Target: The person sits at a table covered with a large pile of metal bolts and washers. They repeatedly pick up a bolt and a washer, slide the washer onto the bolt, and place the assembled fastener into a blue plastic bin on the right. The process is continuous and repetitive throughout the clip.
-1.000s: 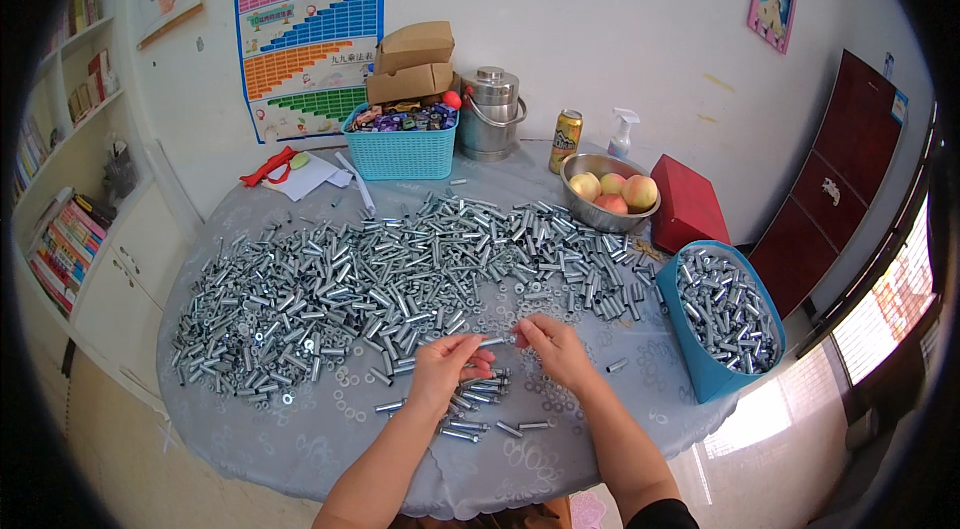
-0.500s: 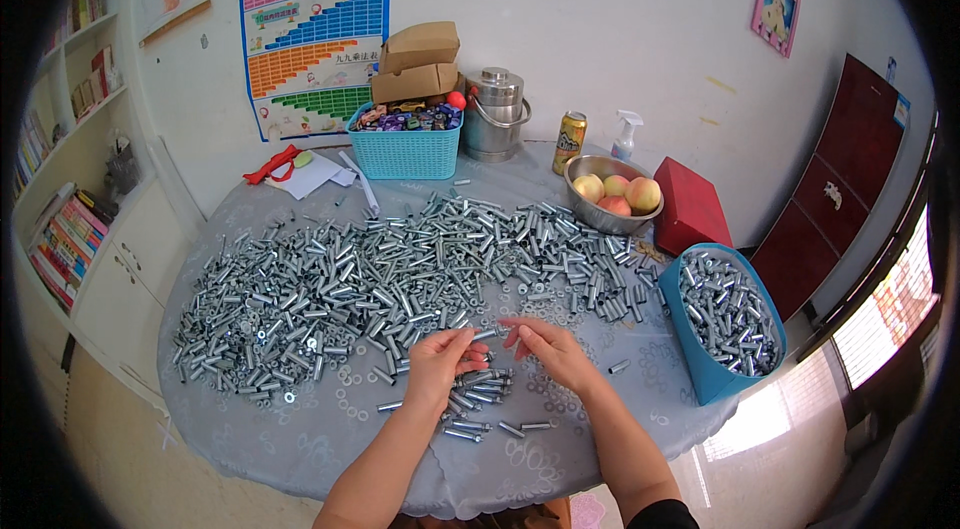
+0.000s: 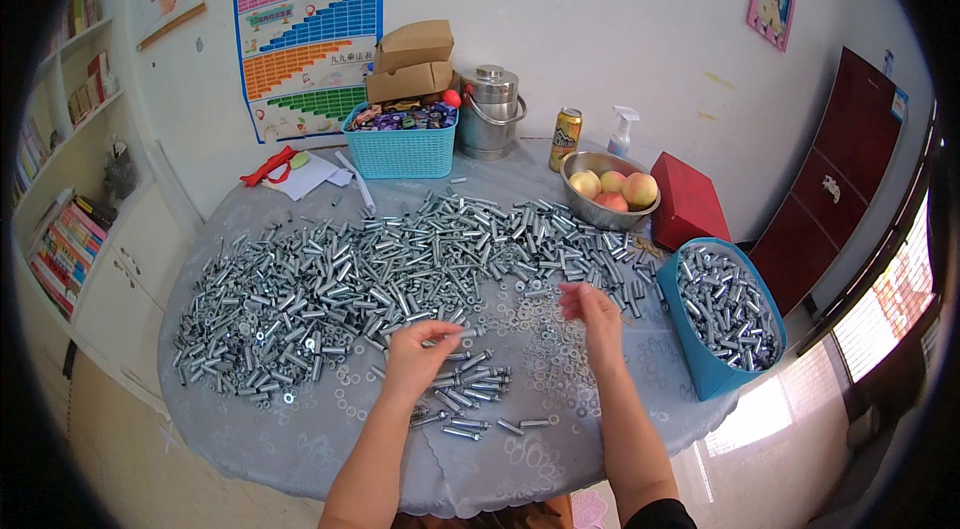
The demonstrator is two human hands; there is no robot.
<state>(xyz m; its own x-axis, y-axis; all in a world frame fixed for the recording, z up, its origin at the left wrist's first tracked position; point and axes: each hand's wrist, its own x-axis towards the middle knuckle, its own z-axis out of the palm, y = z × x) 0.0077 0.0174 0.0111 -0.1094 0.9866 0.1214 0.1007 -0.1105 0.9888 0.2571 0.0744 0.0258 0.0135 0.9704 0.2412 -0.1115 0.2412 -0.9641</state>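
While your left hand (image 3: 418,357) rests at the near edge of the heap of bolts (image 3: 370,274) on the bench (image 3: 300,439), its grip is closed on one bolt (image 3: 447,336) that projects to the right from the fingertips. Your right hand (image 3: 592,314) hovers, grip released and fingers loosely curled, above scattered washers (image 3: 545,369), well apart from that bolt. A small row of bolts (image 3: 465,394) lies just below your left hand. The blue bin (image 3: 700,369), filled with bolts, stands near your right hand, at the right edge of the bench
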